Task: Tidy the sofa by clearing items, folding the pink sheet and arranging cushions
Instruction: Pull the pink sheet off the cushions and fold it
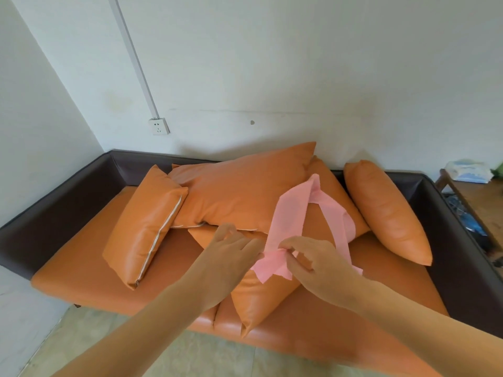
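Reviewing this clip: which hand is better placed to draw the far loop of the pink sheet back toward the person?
Probably the right hand. It already pinches the pink sheet, and the loop lies up and right of it. The left hand sits at the sheet's left edge; its grip is unclear.

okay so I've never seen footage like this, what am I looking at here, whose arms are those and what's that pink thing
There is no robot here. One camera, worn on a person's head, looks forward and down, so the two bare arms are that person's own. They stand before an orange sofa with a dark brown frame, piled with several orange cushions, such as the cushion with a white zip on the left. The pink thing is a pink sheet, folded into a long strip draped over the cushions. The right hand and left hand both pinch its near end. A wall socket sits above.
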`<action>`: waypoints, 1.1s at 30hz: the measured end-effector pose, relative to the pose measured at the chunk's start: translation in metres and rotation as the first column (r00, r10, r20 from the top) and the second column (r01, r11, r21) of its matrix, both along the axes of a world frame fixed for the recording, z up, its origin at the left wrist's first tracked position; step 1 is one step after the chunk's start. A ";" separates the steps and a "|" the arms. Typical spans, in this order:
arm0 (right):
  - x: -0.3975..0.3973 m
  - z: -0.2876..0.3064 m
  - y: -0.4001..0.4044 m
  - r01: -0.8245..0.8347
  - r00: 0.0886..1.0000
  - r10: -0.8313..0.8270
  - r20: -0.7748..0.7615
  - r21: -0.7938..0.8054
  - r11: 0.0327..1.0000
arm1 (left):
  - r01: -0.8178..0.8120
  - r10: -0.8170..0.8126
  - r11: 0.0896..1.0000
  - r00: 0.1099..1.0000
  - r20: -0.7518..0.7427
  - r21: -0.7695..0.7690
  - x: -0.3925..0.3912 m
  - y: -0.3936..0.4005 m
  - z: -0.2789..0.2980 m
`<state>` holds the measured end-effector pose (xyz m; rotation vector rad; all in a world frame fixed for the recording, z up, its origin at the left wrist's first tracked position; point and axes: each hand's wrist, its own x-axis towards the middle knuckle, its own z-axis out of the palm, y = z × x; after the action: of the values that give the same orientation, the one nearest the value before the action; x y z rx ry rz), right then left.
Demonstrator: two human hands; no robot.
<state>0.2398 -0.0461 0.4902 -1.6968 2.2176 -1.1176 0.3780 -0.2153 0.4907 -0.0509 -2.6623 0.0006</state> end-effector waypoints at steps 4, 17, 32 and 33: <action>0.001 0.017 0.008 0.005 0.997 -0.008 0.082 0.036 0.999 | 0.079 -0.080 0.997 0.997 0.007 0.023 -0.007 0.005 0.013; 0.004 -0.001 0.050 0.245 0.948 -0.272 0.167 0.166 0.955 | 0.124 -0.182 0.895 0.979 0.096 0.429 -0.056 0.055 0.005; -0.037 -0.024 0.099 0.326 0.916 -0.356 0.185 0.174 0.929 | 0.195 -0.198 0.922 0.980 -0.025 0.336 -0.109 0.116 -0.009; -0.042 -0.024 0.103 0.306 0.924 -0.335 0.184 0.167 0.937 | 0.185 -0.185 0.926 0.982 -0.032 0.329 -0.113 0.122 -0.009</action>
<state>0.1977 0.0570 0.4663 -1.1306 2.4254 -1.1198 0.2654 -0.0936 0.4814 -0.1925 -2.6090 -0.5075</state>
